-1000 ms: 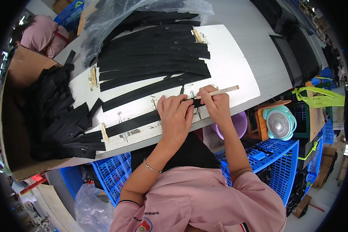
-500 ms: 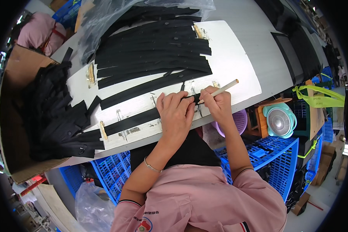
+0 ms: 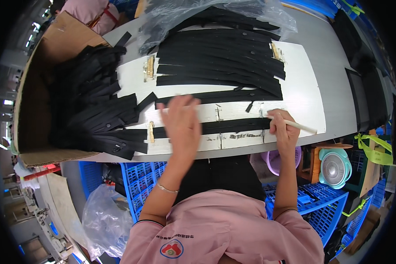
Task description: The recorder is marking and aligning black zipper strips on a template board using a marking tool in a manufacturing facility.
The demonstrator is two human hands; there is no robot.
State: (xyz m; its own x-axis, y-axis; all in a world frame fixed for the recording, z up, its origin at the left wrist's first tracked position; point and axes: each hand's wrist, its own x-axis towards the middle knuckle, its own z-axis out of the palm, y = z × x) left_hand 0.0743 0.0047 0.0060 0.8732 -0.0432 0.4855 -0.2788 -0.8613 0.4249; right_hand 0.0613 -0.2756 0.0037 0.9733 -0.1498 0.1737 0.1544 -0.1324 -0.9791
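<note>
My left hand [image 3: 182,125], blurred by motion, hovers over the white board [image 3: 306,92] with its fingers apart and nothing seen in them. A black zipper strip [image 3: 224,126] lies along the board's near edge, its left part passing behind this hand. My right hand [image 3: 285,134] grips a pale pencil [image 3: 301,127] at the strip's right end. Just beyond, a second black zipper strip [image 3: 220,97] lies alone, with a small pull [image 3: 249,107] hanging off it. Farther back, a layered row of black zipper strips [image 3: 215,57] covers the board.
On the left, a cardboard box [image 3: 66,35] lies open with a heap of black strips [image 3: 88,97] spilling out. Clear plastic film [image 3: 163,22] covers the far strips. Below the table stand blue crates [image 3: 141,187], a purple basket [image 3: 295,160] and a teal fan [image 3: 335,168].
My left hand has lifted off the near strip and moved left, its fingers spreading. The right hand still holds the pencil, now lower and tilted to the right. The whole view has shifted.
</note>
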